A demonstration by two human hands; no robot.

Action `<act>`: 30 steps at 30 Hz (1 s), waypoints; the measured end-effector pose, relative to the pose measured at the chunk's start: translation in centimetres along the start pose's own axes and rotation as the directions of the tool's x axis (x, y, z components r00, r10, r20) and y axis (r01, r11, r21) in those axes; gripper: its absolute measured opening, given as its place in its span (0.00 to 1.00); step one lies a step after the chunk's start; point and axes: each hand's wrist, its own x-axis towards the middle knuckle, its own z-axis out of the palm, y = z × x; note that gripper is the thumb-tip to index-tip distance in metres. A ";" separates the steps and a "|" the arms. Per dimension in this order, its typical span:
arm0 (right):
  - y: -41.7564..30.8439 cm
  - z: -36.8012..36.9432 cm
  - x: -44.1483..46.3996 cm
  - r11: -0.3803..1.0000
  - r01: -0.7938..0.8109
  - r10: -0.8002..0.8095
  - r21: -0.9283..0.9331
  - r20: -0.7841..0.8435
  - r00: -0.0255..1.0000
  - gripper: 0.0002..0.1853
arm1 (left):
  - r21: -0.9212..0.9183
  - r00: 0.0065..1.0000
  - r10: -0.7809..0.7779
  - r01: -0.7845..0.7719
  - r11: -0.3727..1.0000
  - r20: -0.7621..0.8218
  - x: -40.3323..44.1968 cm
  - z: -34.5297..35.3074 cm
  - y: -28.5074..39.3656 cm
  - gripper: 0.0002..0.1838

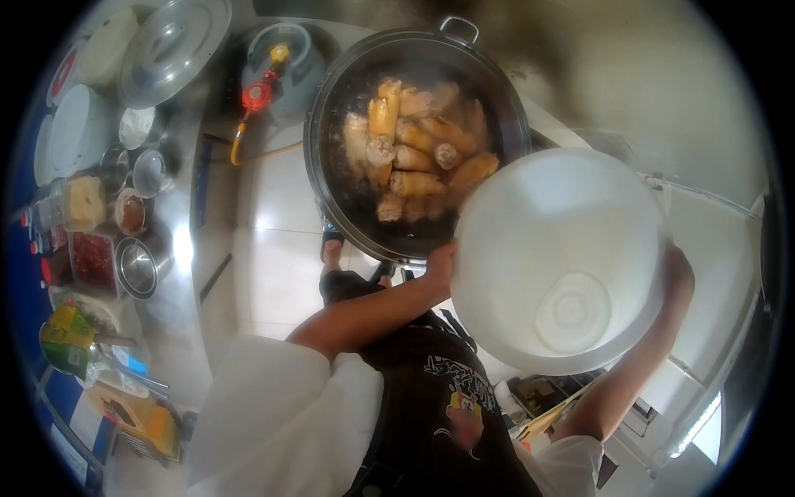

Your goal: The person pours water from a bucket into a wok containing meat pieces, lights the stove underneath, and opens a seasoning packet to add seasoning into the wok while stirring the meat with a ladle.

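Observation:
A large white plastic bucket (pixel 530 248) is held up in front of me, its open mouth towards the camera and only its bare inside showing. My left hand (pixel 442 269) grips its left edge, and my right hand (pixel 679 272) supports the opposite side, most of the fingers hidden behind the plastic. Just beyond and to the left stands a wide dark pot (pixel 319 157). Inside it, yellowish-brown meat pieces that look like pig trotters (pixel 418 170) are piled in dark liquid. The bucket covers the pot's lower right rim from view.
Left of the pot is a grey gas cylinder (pixel 286 79) with a red regulator (pixel 257 97) and a hose. A steel counter (pixel 184 190) at far left carries bowls, lids and food tubs. White tiled floor (pixel 277 240) shows between.

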 end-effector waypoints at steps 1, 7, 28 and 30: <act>0.6 -0.7 0.5 0.995 0.026 -0.023 -0.092 0.030 0.999 0.19 | -0.015 0.999 -0.015 0.014 1.000 -0.033 -0.3 0.3 0.0 0.25; -0.5 -1.0 1.1 0.963 0.020 -0.011 -0.270 0.035 0.999 0.22 | -0.035 0.996 -0.032 0.029 0.999 -0.087 -0.9 1.6 -0.5 0.25; -3.8 1.8 2.6 0.949 0.055 -0.049 -0.309 0.026 0.998 0.20 | 0.050 0.979 -0.097 0.089 0.995 0.180 2.7 -2.8 -2.4 0.31; -3.1 1.2 3.4 0.969 0.067 -0.065 -0.238 0.017 0.998 0.20 | 0.057 0.974 -0.102 0.092 0.994 0.201 3.1 -2.9 -2.6 0.31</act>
